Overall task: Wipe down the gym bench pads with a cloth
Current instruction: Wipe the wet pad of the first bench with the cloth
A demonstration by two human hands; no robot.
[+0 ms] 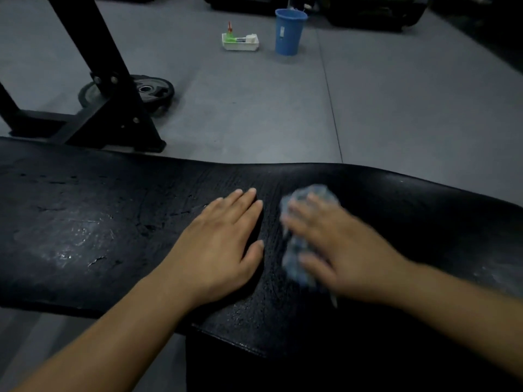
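Cloth (pixel 295 258), pale blue, bunched on black bench pad (pixel 85 222) beneath blurred right hand (pixel 342 250), fingers spread flat, pressing; left hand (pixel 220 244) flat, empty, bracing just beside; best practice: even pressure, overlapping strokes, working toward the scuffed left end.

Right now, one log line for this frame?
phase: wiping | left hand: flat on bench pad | right hand: pressing cloth on pad, motion-blurred

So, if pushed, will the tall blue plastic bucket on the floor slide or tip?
The tall blue plastic bucket narrows toward its base, so a high push likely tips it. It looks light, so may slide on the grey floor. Contents unseen.
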